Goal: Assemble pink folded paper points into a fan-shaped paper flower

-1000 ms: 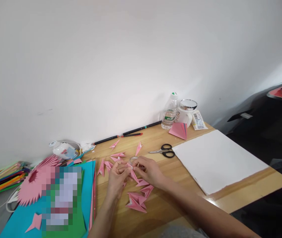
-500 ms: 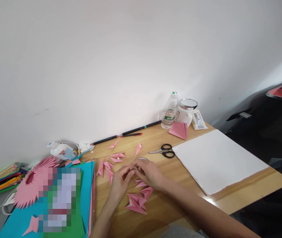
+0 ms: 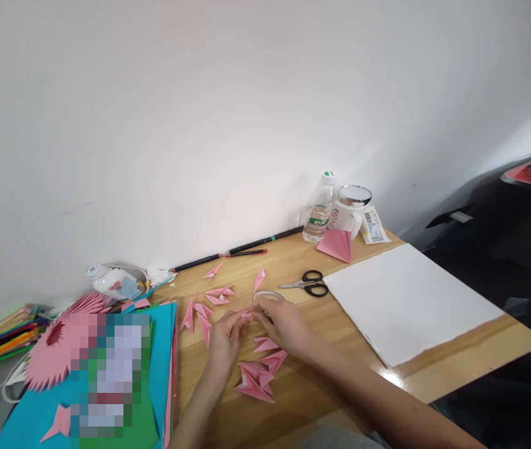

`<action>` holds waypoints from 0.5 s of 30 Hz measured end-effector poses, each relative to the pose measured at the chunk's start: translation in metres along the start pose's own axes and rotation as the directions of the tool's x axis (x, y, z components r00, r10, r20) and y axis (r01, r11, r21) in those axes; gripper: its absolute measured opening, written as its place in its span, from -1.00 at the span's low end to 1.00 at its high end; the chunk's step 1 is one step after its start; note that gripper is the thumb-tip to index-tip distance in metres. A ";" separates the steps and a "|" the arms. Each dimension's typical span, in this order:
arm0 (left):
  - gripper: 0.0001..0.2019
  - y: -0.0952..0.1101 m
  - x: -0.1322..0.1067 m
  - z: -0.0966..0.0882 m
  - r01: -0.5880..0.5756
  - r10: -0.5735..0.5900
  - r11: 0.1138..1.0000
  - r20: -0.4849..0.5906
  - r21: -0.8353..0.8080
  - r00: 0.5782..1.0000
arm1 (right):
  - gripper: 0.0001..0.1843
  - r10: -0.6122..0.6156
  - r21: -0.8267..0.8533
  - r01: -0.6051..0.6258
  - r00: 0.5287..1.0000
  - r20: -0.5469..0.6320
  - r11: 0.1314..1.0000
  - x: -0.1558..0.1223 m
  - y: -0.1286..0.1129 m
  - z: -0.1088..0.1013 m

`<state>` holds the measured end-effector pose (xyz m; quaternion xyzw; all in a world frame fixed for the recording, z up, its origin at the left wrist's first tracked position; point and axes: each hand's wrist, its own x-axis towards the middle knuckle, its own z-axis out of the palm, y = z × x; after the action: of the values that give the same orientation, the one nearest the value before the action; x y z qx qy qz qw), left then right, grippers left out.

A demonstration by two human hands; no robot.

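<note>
My left hand (image 3: 225, 340) and my right hand (image 3: 282, 323) meet over the wooden desk (image 3: 293, 386), fingers pinched together on a small folded pink paper piece (image 3: 247, 313). A ring of clear tape (image 3: 268, 295) lies just beyond my right fingers, touching or close to them. Several folded pink paper points (image 3: 257, 374) lie on the desk below my hands, and more pink points (image 3: 209, 299) are scattered above and to the left.
Black scissors (image 3: 306, 285) lie right of the hands, beside a large white sheet (image 3: 406, 299). A water bottle (image 3: 320, 210), a mug (image 3: 350, 209), and a pink folded cone (image 3: 336, 243) stand by the wall. Pens (image 3: 242, 249) lie along it. Coloured paper stack (image 3: 157, 349) and pink flower (image 3: 55, 349) sit left.
My hands have shifted slightly toward the tape ring, which now shows more fully beyond my right fingers. The pinch on the pink piece stays.
</note>
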<state>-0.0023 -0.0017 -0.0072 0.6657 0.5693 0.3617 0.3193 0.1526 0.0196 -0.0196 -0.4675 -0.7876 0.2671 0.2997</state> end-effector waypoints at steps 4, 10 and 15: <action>-0.70 -0.001 0.000 0.001 0.048 -0.048 0.998 -0.003 -0.039 0.999 | -0.91 0.032 -0.010 -0.032 0.999 -0.017 0.999 0.000 -0.001 0.000; -0.66 0.003 0.000 0.002 0.099 -0.100 0.994 -0.021 -0.039 0.995 | -0.83 0.077 0.013 -0.076 0.995 -0.061 0.997 -0.002 -0.006 0.003; -0.65 0.002 0.001 0.003 0.069 -0.071 0.997 -0.068 -0.033 0.995 | -0.87 0.066 -0.052 -0.069 0.995 -0.070 0.996 -0.002 -0.010 0.002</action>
<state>0.0015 -0.0014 -0.0072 0.6274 0.5976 0.3817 0.3219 0.1466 0.0135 -0.0147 -0.5106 -0.7676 0.2393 0.3045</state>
